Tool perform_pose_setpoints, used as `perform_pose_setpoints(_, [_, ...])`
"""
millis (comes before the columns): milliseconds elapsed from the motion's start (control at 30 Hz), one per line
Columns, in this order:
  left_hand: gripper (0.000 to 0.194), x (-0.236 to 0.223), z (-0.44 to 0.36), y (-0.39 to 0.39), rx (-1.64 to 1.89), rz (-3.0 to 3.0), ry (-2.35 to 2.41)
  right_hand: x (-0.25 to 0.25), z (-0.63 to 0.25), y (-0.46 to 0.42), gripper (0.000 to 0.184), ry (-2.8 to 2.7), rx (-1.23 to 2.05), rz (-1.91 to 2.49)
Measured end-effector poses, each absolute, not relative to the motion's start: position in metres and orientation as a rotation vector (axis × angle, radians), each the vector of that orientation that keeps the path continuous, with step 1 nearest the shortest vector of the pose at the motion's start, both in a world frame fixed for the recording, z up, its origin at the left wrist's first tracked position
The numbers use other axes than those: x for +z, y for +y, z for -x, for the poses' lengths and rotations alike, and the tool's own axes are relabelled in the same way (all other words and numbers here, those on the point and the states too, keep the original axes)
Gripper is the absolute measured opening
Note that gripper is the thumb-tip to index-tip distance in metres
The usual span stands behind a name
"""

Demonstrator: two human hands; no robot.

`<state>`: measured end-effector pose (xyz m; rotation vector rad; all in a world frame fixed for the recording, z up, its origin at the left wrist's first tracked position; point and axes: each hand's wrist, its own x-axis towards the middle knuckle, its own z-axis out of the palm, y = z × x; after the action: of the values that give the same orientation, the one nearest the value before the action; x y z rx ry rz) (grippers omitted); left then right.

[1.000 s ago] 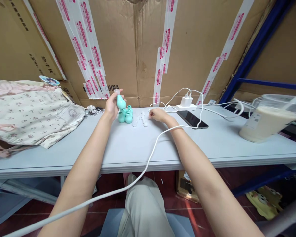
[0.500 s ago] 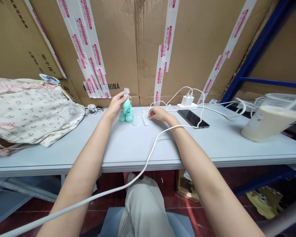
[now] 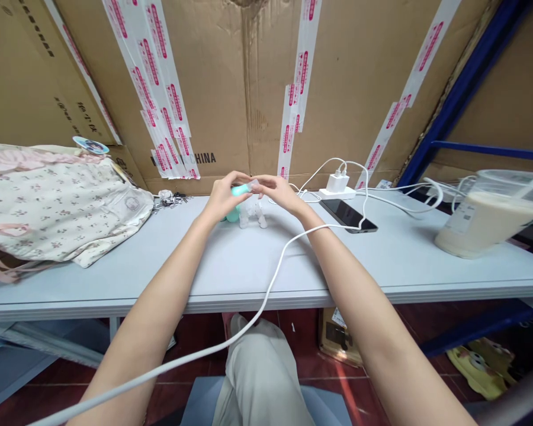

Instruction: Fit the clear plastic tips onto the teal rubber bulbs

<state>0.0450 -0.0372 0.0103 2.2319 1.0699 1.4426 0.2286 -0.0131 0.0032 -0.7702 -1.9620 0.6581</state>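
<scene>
Grey table bearing a floral bag and a clear cup of beige drink. Left hand, grip closed on a tilted teal bottle above the table — right hand at its clear tip, grip unclear.

Bright, fairly even light on my table, soft shadow beside my right forearm — source out of view. Floor under it is dim, bar one reddish light streak. Bottle in my left hand glows pale, almost blown out; clear bits wash into the tabletop, outlines soft. Wide-lens distortion at the sides — cup leans outward, bag looks stretched.
</scene>
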Motion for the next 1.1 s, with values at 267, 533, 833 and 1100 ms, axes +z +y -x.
perform_pose_setpoints(267, [0.029, 0.008, -0.047, -0.037, 1.349, -2.481, 1.294, 0.007, -0.221, -0.021, 0.030, -1.844, 0.513, 0.800])
perform_pose_setpoints(533, [0.025, 0.009, -0.048, -0.043, 1.296, -2.560, 1.549, 0.003, -0.212, -0.025, 0.026, -1.803, 0.173, 0.911])
perform_pose_setpoints(833, [0.020, 0.007, -0.046, -0.039, 1.490, -2.382, 1.624, 0.002, -0.206, -0.029, 0.029, -1.784, -0.087, 0.989])
perform_pose_setpoints(1100, [0.024, -0.001, 0.005, -0.001, 1.984, -1.830, 1.663, 0.005, -0.215, -0.030, 0.037, -1.969, 0.128, 1.026])
